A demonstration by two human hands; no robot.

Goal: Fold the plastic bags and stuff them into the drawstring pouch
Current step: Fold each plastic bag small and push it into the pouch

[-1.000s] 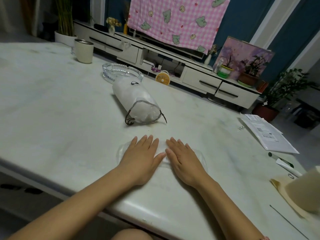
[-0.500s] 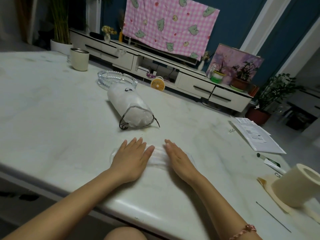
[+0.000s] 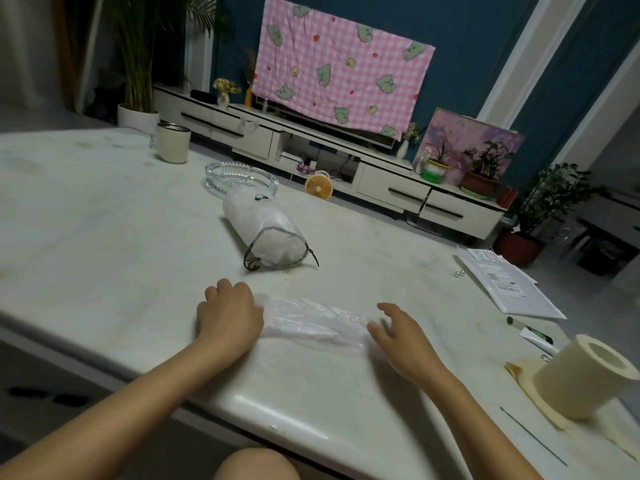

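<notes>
A clear plastic bag (image 3: 311, 320) lies as a long crumpled strip on the white marble table (image 3: 104, 237), near the front edge. My left hand (image 3: 228, 313) covers its left end with the fingers curled down on the plastic. My right hand (image 3: 398, 334) is at the bag's right end, fingers loosely spread and blurred, touching the plastic. Beyond the hands lies the translucent drawstring pouch (image 3: 266, 233) on its side. It is stuffed with plastic, and its open mouth with a dark cord faces me.
A glass ashtray (image 3: 239, 174) sits right behind the pouch and a cream cup (image 3: 172, 143) stands at the far left. On the right are printed papers (image 3: 505, 285), a small tube (image 3: 533, 334), a tissue roll (image 3: 581, 375) and a thin stick (image 3: 533, 434).
My hands, which pressed flat side by side on the bag, have slid apart to its two ends. The left fingers have curled, and the bag's middle now shows.
</notes>
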